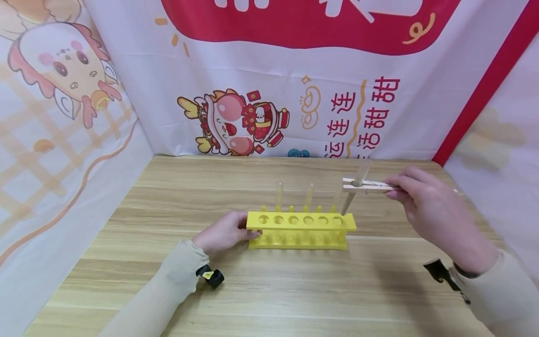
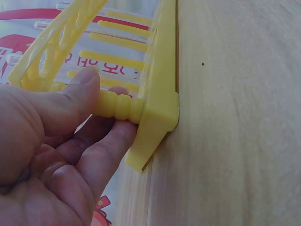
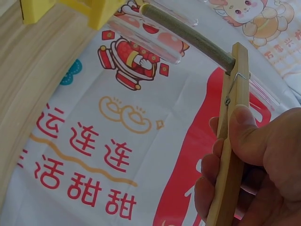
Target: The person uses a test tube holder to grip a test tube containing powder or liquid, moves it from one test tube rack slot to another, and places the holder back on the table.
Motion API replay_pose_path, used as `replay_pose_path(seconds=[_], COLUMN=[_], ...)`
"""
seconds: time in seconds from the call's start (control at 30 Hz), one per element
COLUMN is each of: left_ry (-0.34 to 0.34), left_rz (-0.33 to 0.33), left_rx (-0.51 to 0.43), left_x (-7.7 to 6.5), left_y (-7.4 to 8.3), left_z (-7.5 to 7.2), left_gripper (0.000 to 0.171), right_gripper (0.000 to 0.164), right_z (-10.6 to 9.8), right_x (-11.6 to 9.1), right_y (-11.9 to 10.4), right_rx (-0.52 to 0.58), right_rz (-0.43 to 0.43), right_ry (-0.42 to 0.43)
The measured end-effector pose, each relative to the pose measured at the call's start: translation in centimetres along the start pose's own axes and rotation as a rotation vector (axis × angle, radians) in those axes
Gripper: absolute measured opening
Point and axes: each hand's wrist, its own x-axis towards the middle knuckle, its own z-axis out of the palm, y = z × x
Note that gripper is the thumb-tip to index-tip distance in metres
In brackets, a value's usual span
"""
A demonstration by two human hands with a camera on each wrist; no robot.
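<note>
A yellow test tube rack [image 1: 301, 221] stands on the table. My left hand [image 1: 225, 231] grips the post [image 2: 120, 106] at its left end, with thumb and fingers around it. My right hand [image 1: 438, 215] holds a wooden test tube clamp [image 3: 230, 155], its fingers curled round the handles. The clamp's far end grips a tilted glass test tube [image 3: 190, 37] filled partly with grey-green matter. In the head view, the tube's bottom is close to the rack's rightmost hole; whether it touches cannot be told.
Clear tubes [image 1: 280, 194] stand upside down on pegs along the rack's back. Wood-grain table [image 1: 269, 290] lies in front of the rack. A printed white cloth [image 1: 168, 93] hangs behind, and more cloth borders the left and right sides.
</note>
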Motion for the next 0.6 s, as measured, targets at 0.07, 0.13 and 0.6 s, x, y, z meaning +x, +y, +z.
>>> replay_pose_path(seconds=[0.07, 0.13, 0.6], left_ry=[-0.004, -0.005, 0.002], left_rz=[-0.003, -0.001, -0.010], left_rx=[0.002, 0.001, 0.014], left_x=[0.0, 0.0, 0.0], left_y=[0.0, 0.1, 0.3], left_z=[0.0, 0.0, 0.0], left_gripper=[0.030, 0.030, 0.030], right_gripper=[0.031, 0.032, 0.032], right_z=[0.1, 0.3, 1.3], right_x=[-0.1, -0.2, -0.5], right_y=[0.0, 0.0, 0.0], right_rx=[-0.002, -0.002, 0.019], right_rz=[0.006, 0.015, 0.025], right_ry=[-0.008, -0.017, -0.044])
